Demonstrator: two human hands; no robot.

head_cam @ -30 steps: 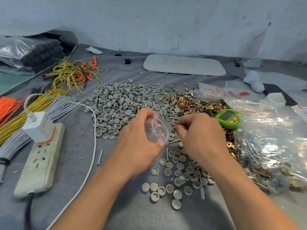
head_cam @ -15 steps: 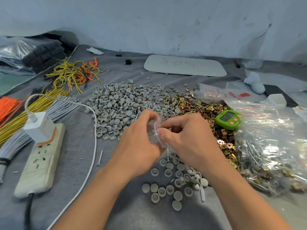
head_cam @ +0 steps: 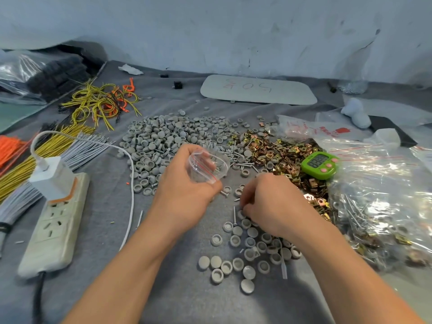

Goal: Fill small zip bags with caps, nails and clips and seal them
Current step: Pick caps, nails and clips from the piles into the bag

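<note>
A clear zip bag (head_cam: 207,168), mouth open, is gripped between the thumb and fingers of the left hand (head_cam: 184,195), above the cloth. The right hand (head_cam: 273,206) curls down onto loose caps (head_cam: 238,265) alongside; whether it holds one cannot be told.

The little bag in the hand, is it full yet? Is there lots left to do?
Not yet. The left hand holds the small zip bag open, unsealed. The right hand is down among the loose caps. The big cap pile and clips wait, so lots is left. The big bag on the right seems to hold finished packs.
</note>
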